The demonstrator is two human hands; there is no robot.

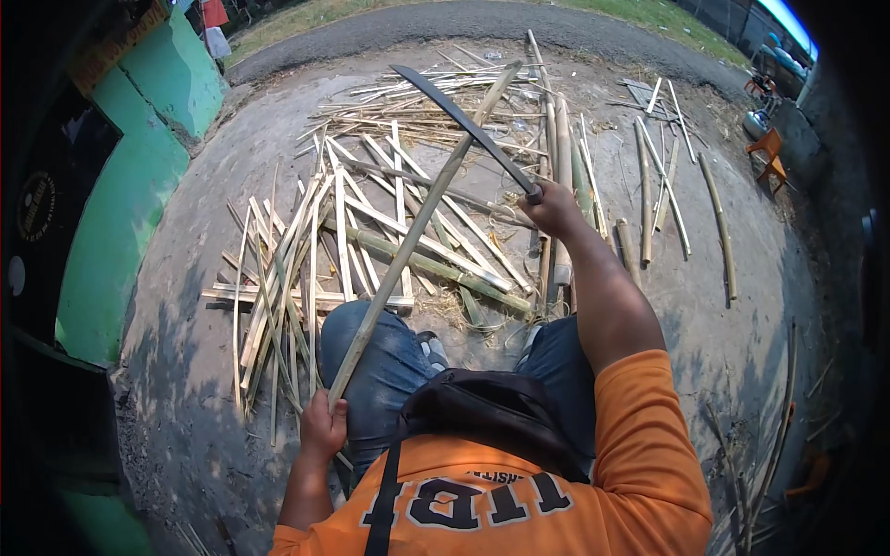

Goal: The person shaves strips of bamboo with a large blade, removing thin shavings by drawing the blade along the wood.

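My left hand [324, 424], low beside my left knee, is closed round the near end of a long bamboo pole [405, 250]. The pole slants up and away to the right across my thigh. Out in front on the right, my right hand [553, 209] grips the handle of a machete [454, 112]. Its long dark blade points forward and left, crossing the pole near the pole's far end. Whether blade and pole touch there, I cannot tell. Beneath them lie many split bamboo strips [371, 243] in a loose heap.
Thicker bamboo poles [562, 176] lie lengthwise right of the heap, with more single poles [717, 227] farther right. A green wall [125, 241] stands at the left. An orange chair [768, 156] is at the far right. A paved road [464, 25] runs along the back.
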